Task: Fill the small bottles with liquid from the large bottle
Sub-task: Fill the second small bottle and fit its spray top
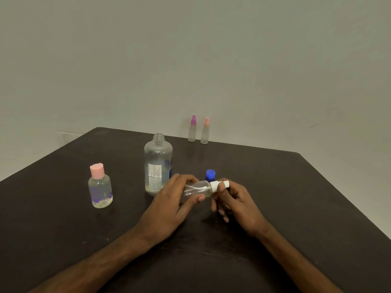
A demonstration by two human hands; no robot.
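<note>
Nozzle (220,184) of sideways small bottle (196,190) pinched by right hand (237,201), left hand (169,208) gripping body; large bottle (157,161) behind.

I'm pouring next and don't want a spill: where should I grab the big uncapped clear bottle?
Probably round the straight labelled body of the large clear plastic bottle, below its shoulder, from the left: it stands upright, neck open, and the round blue cap sits on its right.
</note>
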